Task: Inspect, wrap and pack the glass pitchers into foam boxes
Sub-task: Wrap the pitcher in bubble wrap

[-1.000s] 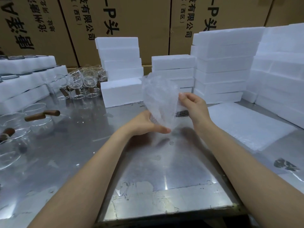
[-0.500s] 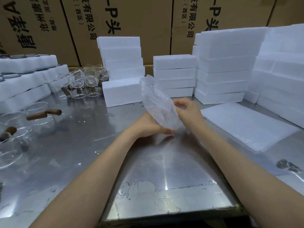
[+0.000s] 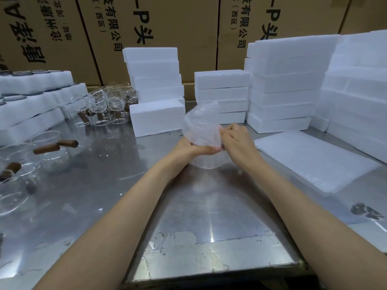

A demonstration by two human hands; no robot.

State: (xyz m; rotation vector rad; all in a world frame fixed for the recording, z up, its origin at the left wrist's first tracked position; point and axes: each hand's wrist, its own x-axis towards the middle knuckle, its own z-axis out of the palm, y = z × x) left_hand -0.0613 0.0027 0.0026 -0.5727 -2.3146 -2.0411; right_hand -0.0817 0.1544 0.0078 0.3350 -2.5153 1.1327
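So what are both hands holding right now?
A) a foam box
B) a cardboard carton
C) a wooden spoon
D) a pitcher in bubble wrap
D: the left hand and right hand grip a pitcher bundled in bubble wrap above the table.

Steel table (image 3: 88,185), stacked foam boxes (image 3: 280,91), bare glass pitchers (image 3: 48,147), bubble-wrap sheets (image 3: 310,160)

Dim, even overhead light puts soft glare on the steel table (image 3: 209,206). Wide-angle bending shows at the edges. Slightly soft focus throughout.
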